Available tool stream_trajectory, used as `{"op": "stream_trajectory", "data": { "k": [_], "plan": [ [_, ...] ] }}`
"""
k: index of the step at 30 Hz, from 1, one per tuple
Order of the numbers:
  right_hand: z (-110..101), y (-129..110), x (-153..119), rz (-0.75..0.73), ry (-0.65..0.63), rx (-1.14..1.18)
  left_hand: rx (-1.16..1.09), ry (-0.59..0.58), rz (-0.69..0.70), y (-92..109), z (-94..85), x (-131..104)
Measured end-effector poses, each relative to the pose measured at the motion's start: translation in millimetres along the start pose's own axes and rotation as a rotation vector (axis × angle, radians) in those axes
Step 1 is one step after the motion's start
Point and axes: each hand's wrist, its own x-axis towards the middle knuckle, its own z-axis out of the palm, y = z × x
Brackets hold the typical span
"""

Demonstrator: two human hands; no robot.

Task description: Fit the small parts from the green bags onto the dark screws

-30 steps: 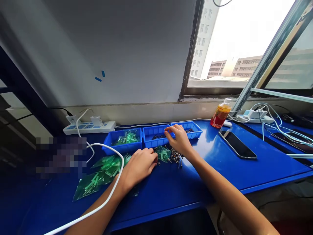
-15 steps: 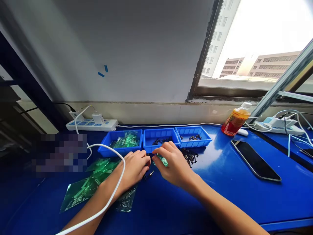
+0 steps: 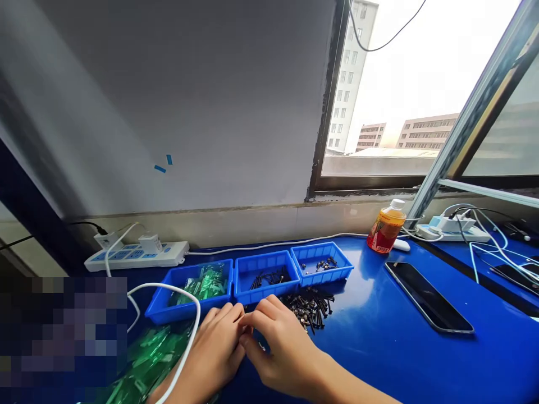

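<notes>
Can't tell any grip in left hand (image 3: 219,345) or right hand (image 3: 284,350), curled close together. Could scatter screws (image 3: 311,310), heaped on desk (image 3: 362,342) just beyond right hand, with a careless brush. Could snag cable (image 3: 168,287), looped across left wrist (image 3: 191,381), or drag bags (image 3: 147,359) by pulling back.

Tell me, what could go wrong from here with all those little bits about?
The right hand works close to the loose screws, so a sleeve-length brush might scatter them. The white cable crosses over the left wrist and could snag. The bottle, if knocked, might fall towards the phone.
</notes>
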Motion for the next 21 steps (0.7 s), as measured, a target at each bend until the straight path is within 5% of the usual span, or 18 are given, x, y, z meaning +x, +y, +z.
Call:
{"op": "stream_trajectory", "data": {
  "k": [4, 15, 21],
  "plan": [
    [-1, -2, 0, -0.041, 0.01, -0.032, -0.025, 0.002, -0.063, 2, 5.2, 1],
    [-8, -12, -6, -0.123, -0.001, -0.093, -0.188, 0.118, 0.218, -3, 3.5, 2],
    [5, -6, -5, -0.214, 0.106, -0.066, -0.272, 0.215, 0.174, -4, 6.9, 2]
  ]
}}
